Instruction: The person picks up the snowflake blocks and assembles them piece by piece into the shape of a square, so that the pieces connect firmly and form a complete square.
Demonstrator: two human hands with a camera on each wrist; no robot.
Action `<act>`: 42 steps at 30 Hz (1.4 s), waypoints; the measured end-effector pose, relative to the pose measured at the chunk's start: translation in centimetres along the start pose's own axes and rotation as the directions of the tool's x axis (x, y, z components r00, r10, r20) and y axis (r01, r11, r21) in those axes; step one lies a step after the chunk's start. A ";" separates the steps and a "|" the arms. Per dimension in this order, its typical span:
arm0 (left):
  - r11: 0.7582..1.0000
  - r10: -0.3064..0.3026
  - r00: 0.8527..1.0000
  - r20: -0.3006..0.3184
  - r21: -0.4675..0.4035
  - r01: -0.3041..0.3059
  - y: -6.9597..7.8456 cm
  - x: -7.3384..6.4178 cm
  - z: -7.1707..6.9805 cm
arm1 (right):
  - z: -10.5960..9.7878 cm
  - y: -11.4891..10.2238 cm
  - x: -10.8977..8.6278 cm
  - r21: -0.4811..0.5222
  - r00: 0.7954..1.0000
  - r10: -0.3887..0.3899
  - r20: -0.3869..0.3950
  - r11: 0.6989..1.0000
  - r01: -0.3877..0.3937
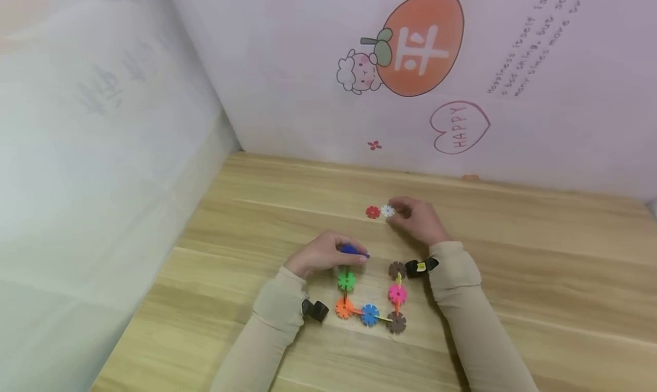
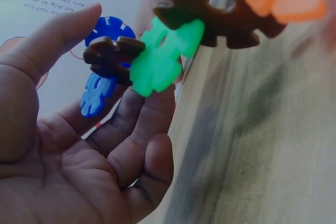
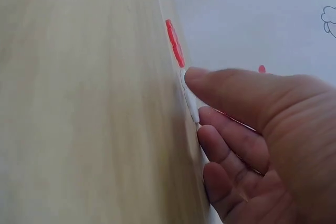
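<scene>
A U-shaped chain of interlocking plastic snowflake discs lies in front of the person in the head view. My left hand [image 1: 328, 251] pinches a dark blue disc [image 2: 110, 29] at the chain's left end. Behind it, a brown disc [image 2: 113, 56], a lighter blue disc [image 2: 97, 94] and a green disc [image 2: 163, 56] are joined on. Farther back on the table, my right hand [image 1: 418, 218] grips a white disc [image 1: 387, 210] by its edge, between thumb and fingers. A red disc [image 1: 372, 212] lies right beside the white one.
The chain runs on through an orange disc [image 1: 344, 308], a blue disc [image 1: 369, 315] and a pink disc [image 1: 397, 294] to a brown disc [image 1: 397, 270] near the right wrist. A printed sheet [image 1: 308, 84] rises behind the wooden table [image 1: 231, 300]; another covers the left side.
</scene>
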State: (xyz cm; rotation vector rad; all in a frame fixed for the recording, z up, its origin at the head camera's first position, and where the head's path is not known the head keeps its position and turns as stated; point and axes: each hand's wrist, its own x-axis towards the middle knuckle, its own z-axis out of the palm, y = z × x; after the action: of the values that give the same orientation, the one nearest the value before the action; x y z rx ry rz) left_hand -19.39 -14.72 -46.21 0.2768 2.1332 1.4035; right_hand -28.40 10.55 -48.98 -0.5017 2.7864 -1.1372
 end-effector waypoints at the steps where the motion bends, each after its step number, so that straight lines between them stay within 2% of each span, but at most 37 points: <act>1: 1.000 0.000 1.000 0.001 -0.002 0.000 -0.1 0.0 0.1 | 0.1 0.0 -0.1 -0.007 1.000 0.000 0.004 1.000 0.000; 7: 1.000 -0.015 1.000 0.003 -0.014 0.015 -0.2 0.1 0.6 | 0.4 0.4 -0.5 -0.009 1.000 0.017 0.023 1.000 -0.016; 14: 1.000 -0.020 1.000 -0.008 -0.005 0.020 0.2 0.4 0.6 | -0.2 0.4 -2.4 0.002 0.999 0.052 -0.017 0.999 -0.052; 23: 0.999 -0.025 1.000 -0.003 -0.024 0.025 0.2 0.6 0.8 | -0.1 0.6 -4.7 0.014 0.997 0.016 -0.076 1.000 -0.015; 27: 0.999 -0.024 1.000 -0.003 -0.028 0.024 0.2 0.7 1.0 | 0.0 0.8 -5.6 0.075 0.996 0.072 -0.054 0.995 -0.068; 34: 1.000 -0.003 1.000 0.001 -0.028 0.003 0.4 0.7 0.9 | -0.2 0.6 -7.0 0.209 0.983 0.184 -0.004 0.961 -0.180; 37: 1.000 0.004 1.000 0.006 -0.029 -0.004 0.4 0.7 1.0 | -0.4 0.4 -7.6 0.297 0.978 0.209 0.012 0.933 -0.203; 42: 0.999 0.004 1.000 0.010 -0.038 -0.004 0.3 0.7 1.1 | -0.6 0.0 -8.5 0.413 0.978 0.206 0.047 0.887 -0.206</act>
State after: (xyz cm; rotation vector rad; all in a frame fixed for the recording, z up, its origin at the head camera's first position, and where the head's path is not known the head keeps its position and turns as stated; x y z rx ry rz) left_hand -19.41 -13.40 -46.55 0.2732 2.0959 1.4405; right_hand -20.54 13.74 -48.86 -0.1565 2.4106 -1.6099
